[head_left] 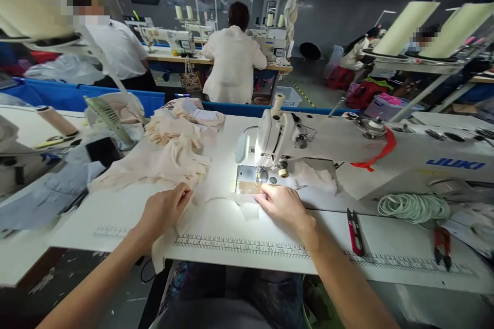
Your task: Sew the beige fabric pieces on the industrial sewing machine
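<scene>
My left hand (164,211) is closed in a pinch above the white table, with a thin cream fabric piece (159,252) at its fingers that hangs over the front edge. In front of the presser foot, my right hand (283,205) pinches the edge of a sheer pale fabric (247,198), its fingertips beside the metal needle plate (246,172). The white sewing machine (276,139) stands just beyond, its lamp lighting the sewing area. Behind my left hand lies a heap of cream fabric pieces (165,149).
Red thread snips (355,232) and a second pair (442,248) lie on the right, near a coil of pale green cord (412,208). A printed ruler (239,245) runs along the front edge. A green fan (110,119) stands left. A person (233,61) sits at another machine ahead.
</scene>
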`<action>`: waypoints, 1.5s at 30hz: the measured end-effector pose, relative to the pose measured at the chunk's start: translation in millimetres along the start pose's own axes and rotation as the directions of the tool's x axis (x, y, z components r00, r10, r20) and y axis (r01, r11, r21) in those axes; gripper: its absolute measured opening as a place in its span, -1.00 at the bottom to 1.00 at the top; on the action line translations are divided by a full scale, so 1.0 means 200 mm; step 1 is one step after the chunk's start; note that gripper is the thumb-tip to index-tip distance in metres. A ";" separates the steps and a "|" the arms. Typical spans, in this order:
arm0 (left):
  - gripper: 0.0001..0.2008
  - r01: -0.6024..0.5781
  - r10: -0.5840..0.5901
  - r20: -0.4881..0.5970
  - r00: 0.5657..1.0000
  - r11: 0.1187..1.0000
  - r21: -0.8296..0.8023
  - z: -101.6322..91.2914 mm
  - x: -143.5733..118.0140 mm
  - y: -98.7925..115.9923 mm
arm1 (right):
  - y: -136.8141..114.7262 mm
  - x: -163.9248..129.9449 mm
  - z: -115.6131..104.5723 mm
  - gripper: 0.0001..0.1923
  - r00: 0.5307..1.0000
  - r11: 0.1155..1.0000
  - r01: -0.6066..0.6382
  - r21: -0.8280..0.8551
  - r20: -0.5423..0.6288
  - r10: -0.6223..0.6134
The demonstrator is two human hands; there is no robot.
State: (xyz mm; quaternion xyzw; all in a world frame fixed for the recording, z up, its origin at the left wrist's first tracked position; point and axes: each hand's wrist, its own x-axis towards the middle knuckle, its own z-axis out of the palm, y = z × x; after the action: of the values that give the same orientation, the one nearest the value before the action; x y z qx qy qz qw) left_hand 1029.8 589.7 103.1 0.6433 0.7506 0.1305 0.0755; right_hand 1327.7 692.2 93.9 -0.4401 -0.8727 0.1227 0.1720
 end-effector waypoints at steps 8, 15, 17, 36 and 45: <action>-0.76 -0.117 0.190 -0.272 0.943 0.958 0.261 -0.02 -0.03 -0.16 | 0.09 -0.01 0.03 -0.66 0.994 0.997 0.033 -0.069 -0.102 -0.040; -0.53 -0.236 0.298 -0.384 0.874 0.951 0.202 -0.02 0.20 -0.29 | 0.00 -0.02 0.03 -0.82 0.995 0.983 -0.084 -0.161 -0.060 0.075; -0.53 -0.244 0.298 -0.267 0.916 0.945 0.218 0.02 0.32 -0.32 | 0.00 -0.02 0.04 -0.85 0.996 0.987 -0.070 -0.146 -0.066 0.061; -0.55 -0.503 0.501 -0.467 0.728 0.854 0.132 -0.11 0.42 -0.51 | 0.07 -0.03 -0.01 -0.82 0.998 0.999 0.000 0.049 -0.055 0.003; -0.76 -0.421 0.576 -0.287 0.766 0.786 0.453 -0.08 0.37 -0.47 | 0.03 0.00 0.04 -0.77 0.969 0.986 0.167 -0.022 -0.180 -0.168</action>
State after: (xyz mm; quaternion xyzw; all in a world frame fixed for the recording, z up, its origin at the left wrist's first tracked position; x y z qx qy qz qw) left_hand 923.5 647.2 95.3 0.7822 0.5575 0.1373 -0.2419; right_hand 1328.7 694.1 84.9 -0.3748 -0.8878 0.0643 0.2591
